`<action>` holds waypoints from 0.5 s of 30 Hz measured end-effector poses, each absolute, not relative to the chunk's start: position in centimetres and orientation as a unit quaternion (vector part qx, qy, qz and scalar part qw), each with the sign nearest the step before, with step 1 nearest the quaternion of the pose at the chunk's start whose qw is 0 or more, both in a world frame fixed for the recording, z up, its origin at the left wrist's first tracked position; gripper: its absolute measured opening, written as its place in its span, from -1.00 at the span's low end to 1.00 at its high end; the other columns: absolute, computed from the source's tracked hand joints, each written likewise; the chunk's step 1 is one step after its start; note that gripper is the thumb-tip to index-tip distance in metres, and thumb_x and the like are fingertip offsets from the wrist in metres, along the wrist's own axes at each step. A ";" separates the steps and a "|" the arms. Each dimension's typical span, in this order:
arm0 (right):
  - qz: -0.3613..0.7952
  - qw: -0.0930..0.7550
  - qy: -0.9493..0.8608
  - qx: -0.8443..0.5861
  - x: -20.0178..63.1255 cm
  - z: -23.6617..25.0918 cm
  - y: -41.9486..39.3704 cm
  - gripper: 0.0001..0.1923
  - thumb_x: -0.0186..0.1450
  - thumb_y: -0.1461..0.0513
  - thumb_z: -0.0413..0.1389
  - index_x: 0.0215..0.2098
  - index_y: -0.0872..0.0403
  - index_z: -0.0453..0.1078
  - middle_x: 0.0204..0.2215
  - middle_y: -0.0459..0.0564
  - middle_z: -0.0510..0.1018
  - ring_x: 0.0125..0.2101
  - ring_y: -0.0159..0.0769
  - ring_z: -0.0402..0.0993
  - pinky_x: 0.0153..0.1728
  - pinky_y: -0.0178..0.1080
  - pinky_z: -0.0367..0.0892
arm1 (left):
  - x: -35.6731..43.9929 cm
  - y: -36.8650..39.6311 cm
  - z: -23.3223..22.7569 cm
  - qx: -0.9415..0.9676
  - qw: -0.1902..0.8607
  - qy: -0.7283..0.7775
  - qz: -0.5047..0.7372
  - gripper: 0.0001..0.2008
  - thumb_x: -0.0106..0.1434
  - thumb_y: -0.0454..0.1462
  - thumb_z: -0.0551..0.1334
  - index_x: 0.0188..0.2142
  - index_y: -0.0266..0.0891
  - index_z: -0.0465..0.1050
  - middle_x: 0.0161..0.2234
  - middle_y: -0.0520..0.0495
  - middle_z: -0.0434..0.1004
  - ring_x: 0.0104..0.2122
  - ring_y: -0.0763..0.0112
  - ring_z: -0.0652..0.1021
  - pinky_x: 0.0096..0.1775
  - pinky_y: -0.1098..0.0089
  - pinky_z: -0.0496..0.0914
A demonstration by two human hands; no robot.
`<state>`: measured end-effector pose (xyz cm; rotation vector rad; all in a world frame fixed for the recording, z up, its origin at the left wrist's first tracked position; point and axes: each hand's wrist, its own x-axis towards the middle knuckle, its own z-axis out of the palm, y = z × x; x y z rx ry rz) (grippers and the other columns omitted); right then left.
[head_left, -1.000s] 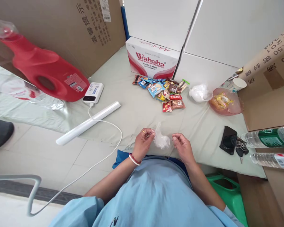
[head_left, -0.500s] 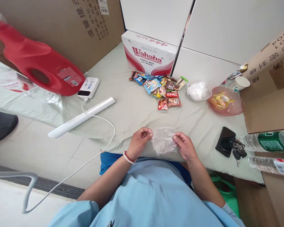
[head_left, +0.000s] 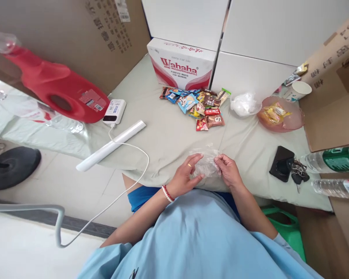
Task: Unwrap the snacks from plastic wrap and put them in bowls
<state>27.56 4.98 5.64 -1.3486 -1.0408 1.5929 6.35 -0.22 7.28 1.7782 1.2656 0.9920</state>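
Observation:
A thin clear plastic bag (head_left: pixel 207 164) hangs crumpled between my hands, just above the cloth-covered table. My right hand (head_left: pixel 228 169) pinches its right side between thumb and fingers. At its left side is my left hand (head_left: pixel 187 176), with thumb and fingers spread apart; whether the fingertips touch the plastic I cannot tell. Beyond the bag lies a pile of small wrapped snacks (head_left: pixel 203 106) in blue, brown, red and yellow. A white crumpled plastic bag (head_left: pixel 244 104) sits to the right of the pile.
Behind the snacks stands a Wahaha carton (head_left: pixel 180 68). On the right are a pink bowl (head_left: pixel 293 118), a paper cup (head_left: pixel 298 91), a black case (head_left: pixel 280 164), keys (head_left: pixel 299 170) and bottles (head_left: pixel 337 159). Leftward are a red jug (head_left: pixel 61 89), a white device (head_left: pixel 114 110) and a white light bar (head_left: pixel 110 146).
My left hand has opened from its pinch on the bag's left edge, fingers now spread. The bag is more bunched toward my right hand, which still pinches it. The view has shifted slightly.

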 end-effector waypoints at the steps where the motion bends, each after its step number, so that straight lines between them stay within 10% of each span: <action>1: 0.622 0.403 -0.407 -0.534 27.4 5.7 4.7 -0.55 0.15 -0.15 0.35 -0.43 0.00 0.38 -0.63 -0.23 0.28 -0.63 -0.43 0.10 -0.65 -0.34 0.05 | 6.6 0.0 7.0 0.709 0.376 0.482 0.351 -0.30 0.26 -0.17 0.36 0.36 -0.05 0.23 0.20 -0.20 0.46 -0.37 0.44 0.47 -0.28 0.35 0.42; 8: 0.555 0.388 -0.489 -0.549 28.6 5.4 2.5 -0.41 0.10 0.00 0.42 0.04 -0.04 0.46 -0.24 -0.09 0.60 -0.24 -0.25 0.50 -0.20 -0.24 0.41 | 6.2 1.8 5.3 0.731 0.415 0.447 0.306 -0.81 0.36 -0.28 0.18 -0.25 -0.18 0.60 -0.36 -0.06 0.57 -0.37 0.36 0.54 -0.29 0.37 0.37; 15: 0.498 0.358 -0.491 -0.619 30.6 6.3 2.2 -0.67 0.20 -0.02 0.29 -0.24 0.05 0.57 -0.37 -0.06 0.60 -0.37 -0.26 0.46 -0.31 -0.24 0.36 | 0.8 0.9 6.3 0.673 0.418 0.436 0.427 -0.87 0.41 -0.24 0.23 -0.25 -0.18 0.55 -0.32 -0.08 0.60 -0.31 0.39 0.58 -0.24 0.37 0.46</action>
